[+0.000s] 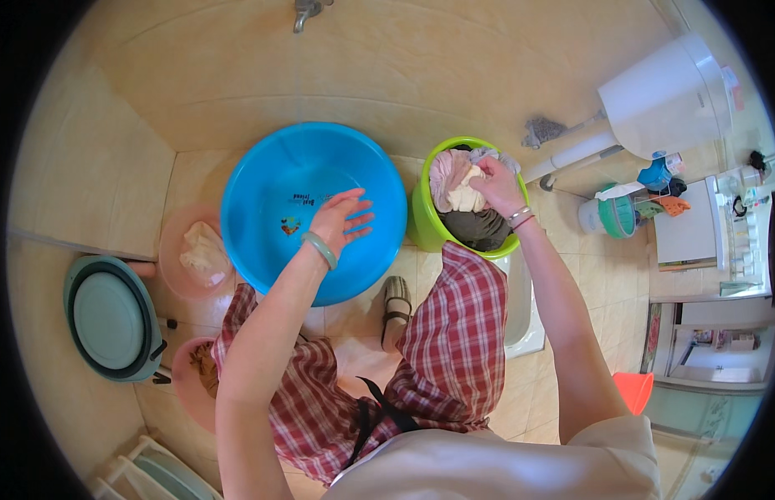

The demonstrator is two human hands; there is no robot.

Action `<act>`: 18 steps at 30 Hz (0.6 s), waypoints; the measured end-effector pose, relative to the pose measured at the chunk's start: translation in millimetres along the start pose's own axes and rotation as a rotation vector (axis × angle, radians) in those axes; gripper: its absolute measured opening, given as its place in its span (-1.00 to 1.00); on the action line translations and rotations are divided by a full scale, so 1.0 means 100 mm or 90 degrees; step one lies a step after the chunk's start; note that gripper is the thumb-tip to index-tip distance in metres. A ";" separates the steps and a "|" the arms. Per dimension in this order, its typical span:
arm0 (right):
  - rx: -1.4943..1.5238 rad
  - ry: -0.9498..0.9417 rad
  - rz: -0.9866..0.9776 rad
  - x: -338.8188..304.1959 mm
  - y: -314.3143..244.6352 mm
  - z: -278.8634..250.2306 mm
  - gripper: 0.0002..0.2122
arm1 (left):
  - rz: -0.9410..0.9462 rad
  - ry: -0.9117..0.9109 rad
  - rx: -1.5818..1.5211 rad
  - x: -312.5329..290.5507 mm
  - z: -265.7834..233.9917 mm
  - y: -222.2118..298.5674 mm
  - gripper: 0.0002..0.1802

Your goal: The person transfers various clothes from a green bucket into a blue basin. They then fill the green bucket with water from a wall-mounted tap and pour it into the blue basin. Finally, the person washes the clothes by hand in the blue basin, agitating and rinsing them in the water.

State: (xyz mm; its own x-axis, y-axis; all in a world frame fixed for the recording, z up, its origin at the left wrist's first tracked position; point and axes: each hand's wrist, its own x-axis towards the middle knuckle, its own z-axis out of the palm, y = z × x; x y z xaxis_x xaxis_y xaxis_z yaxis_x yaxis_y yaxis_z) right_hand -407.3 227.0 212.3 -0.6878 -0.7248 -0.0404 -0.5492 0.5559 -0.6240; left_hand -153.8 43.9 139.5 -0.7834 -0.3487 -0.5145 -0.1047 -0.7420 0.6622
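My left hand (341,221) hovers above the large blue basin (258,179), its fingers apart and nothing in it. The basin has a printed picture on its inside bottom. To the right stands a lime green bucket (422,215) full of clothes. My right hand (500,190) reaches into its top, fingers closed on a cream cloth (466,197). Around that cloth lie a pale pink garment (446,177) and a dark grey-green garment (479,230). Most of what lies lower in the bucket is hidden.
A pink basin (172,262) holding pale cloth stands left of the blue one. Nearby are a teal collapsible basin (108,321) and another pink basin (183,400). A tap (302,12) juts from the wall. At right are a white cistern (666,96) and a red bucket (633,390).
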 end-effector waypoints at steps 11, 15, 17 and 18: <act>0.146 -0.398 -0.001 -0.67 -0.93 1.39 -0.66 | -0.017 -0.212 0.091 -0.26 -0.30 -0.27 -0.54; -0.030 -0.577 -0.074 -0.89 -0.68 1.68 -0.66 | -0.037 -0.152 0.137 -0.28 -0.98 -1.17 -0.64; -0.124 -0.465 -0.188 -0.96 -0.33 1.71 -0.66 | -0.058 -0.118 0.346 -0.27 -1.19 -1.59 -0.68; -0.248 -0.441 -0.167 -0.85 -0.37 1.66 -0.71 | -0.056 -0.103 0.455 -0.22 -1.31 -1.75 -0.69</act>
State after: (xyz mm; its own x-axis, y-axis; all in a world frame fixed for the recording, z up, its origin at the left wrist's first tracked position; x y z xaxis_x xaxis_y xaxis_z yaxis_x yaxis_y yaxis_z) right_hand -249.9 200.4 108.9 -0.1374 -0.8658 -0.4812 -0.8628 0.3432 -0.3712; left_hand -37.9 106.4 -35.8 -0.8287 -0.1756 -0.5315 -0.5014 -0.1892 0.8443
